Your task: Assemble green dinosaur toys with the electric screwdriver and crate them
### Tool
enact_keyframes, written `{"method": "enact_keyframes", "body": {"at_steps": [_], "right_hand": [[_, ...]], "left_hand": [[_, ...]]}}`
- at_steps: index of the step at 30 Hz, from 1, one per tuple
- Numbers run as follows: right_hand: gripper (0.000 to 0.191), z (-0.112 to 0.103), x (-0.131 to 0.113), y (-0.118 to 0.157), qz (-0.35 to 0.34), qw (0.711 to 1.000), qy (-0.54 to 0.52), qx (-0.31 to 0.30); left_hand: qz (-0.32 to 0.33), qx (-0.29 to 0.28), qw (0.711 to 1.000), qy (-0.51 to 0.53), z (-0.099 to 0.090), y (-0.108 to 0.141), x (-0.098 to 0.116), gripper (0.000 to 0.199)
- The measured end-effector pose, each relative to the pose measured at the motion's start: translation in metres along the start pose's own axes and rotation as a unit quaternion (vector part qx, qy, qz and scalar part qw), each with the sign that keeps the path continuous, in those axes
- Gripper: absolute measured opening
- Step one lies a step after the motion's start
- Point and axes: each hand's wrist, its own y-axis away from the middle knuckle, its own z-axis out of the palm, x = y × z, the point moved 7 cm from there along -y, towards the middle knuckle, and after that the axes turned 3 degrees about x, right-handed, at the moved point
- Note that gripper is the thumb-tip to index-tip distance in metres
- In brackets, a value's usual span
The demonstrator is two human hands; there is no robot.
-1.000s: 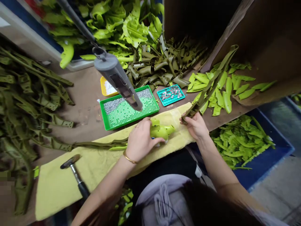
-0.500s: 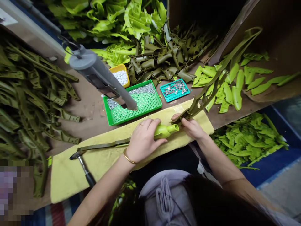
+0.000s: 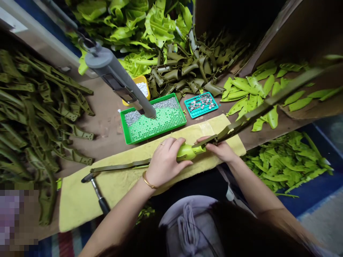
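My left hand (image 3: pixel 166 160) is wrapped over a bright green hollow part (image 3: pixel 186 152) on the yellow cloth (image 3: pixel 77 200). A long thin olive piece (image 3: pixel 120 165) runs left from under that hand. My right hand (image 3: pixel 221 150) grips the near end of a long olive part (image 3: pixel 241 121), which slants up to the right. Its tip touches or overlaps the open end of the green part. A hammer (image 3: pixel 98 194) lies on the cloth, left of my left forearm. The grey electric screwdriver (image 3: pixel 120 82) hangs above the green tray (image 3: pixel 155 132), which holds small screws.
A teal tray (image 3: pixel 200 105) of small round metal pieces and a yellow container (image 3: pixel 148 93) of white pieces stand behind the cloth. Olive parts (image 3: pixel 37 107) are piled at left, more at the back centre. Bright green pieces (image 3: pixel 292 160) fill a blue bin at lower right.
The long olive part in my right hand has tilted lower to the right, and its near tip has come to the green part's open end. My left hand has kept its grip.
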Motion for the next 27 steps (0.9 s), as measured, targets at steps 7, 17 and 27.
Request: {"method": "enact_keyframes", "body": {"at_steps": [7,17,27], "right_hand": [[0.042,0.014,0.008,0.000,0.002,0.996,0.017,0.084],[0.030,-0.071,-0.035,-0.056,-0.059,0.958,0.260,0.107],[0.038,-0.126,-0.056,-0.160,-0.082,0.799,0.524,0.282]], "left_hand": [[0.007,-0.018,0.997,-0.072,-0.011,-0.010,0.007,0.068],[0.006,-0.243,0.967,-0.070,0.000,-0.044,-0.006,0.044],[0.011,-0.236,0.971,-0.030,0.001,-0.045,-0.012,0.047]]}}
